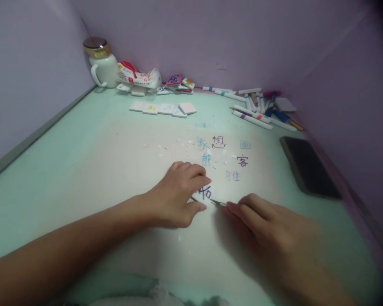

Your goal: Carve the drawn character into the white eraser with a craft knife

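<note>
right fingers (pixel 239 209): pressed together, pinching the back end of a thin metal tool (pixel 218 203). The right hand (pixel 274 229) is blurry, so I can't read the exact grip.
left fingers (pixel 194 172): curled under, tips down on the worktop (pixel 83 170). The left hand (pixel 175 195) might be pinching something tiny, can't tell.
tool spot: near middle, lying low between both hands, tip pointing left at a purple character (pixel 206 192) drawn on the surface.
handling, my guess: light, stiff, pointy and slim enough to roll in the grip, so hold it well back like a pen.
just around: white flakes (pixel 161 147) and more marker characters (pixel 218 142) beyond the hands.
further out: marker pens (pixel 252 119) far right, small tiles (pixel 162 108) far middle, white mug (pixel 102 68) far left, dark slab (pixel 308 168) right.
</note>
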The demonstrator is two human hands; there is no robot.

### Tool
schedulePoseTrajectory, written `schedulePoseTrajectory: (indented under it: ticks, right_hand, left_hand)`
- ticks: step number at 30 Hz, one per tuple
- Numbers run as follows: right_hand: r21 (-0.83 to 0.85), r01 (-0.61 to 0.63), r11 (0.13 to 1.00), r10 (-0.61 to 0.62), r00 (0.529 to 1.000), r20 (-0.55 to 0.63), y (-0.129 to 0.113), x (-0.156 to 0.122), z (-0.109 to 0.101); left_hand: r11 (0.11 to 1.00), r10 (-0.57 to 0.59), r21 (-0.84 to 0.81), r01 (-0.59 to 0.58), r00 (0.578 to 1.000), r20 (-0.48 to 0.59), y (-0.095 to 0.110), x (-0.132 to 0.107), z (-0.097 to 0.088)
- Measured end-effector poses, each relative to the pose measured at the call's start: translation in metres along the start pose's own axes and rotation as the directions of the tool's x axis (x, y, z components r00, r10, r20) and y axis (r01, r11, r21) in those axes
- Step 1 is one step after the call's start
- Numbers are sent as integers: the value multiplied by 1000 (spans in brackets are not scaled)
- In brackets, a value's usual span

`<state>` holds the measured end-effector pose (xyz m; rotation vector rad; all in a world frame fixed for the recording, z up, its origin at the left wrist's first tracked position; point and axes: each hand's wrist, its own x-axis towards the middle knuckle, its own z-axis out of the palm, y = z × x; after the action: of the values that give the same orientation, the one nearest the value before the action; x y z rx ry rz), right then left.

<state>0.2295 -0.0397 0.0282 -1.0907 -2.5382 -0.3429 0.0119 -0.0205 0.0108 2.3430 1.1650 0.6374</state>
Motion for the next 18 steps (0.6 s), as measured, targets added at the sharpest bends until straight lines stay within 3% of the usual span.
schedulePoseTrajectory:
  ticks: [14, 18]
  right_hand:
    - [126, -28, 992, 25, 999, 29, 10, -10, 10]
    - [308, -152, 939, 124, 986, 108, 22, -16, 12]
  left_hand:
    - [1000, -2, -9, 2, 1000, 14, -1, 1, -1]
    - [1000, -14, -11, 14, 1000, 23, -1, 0, 0]
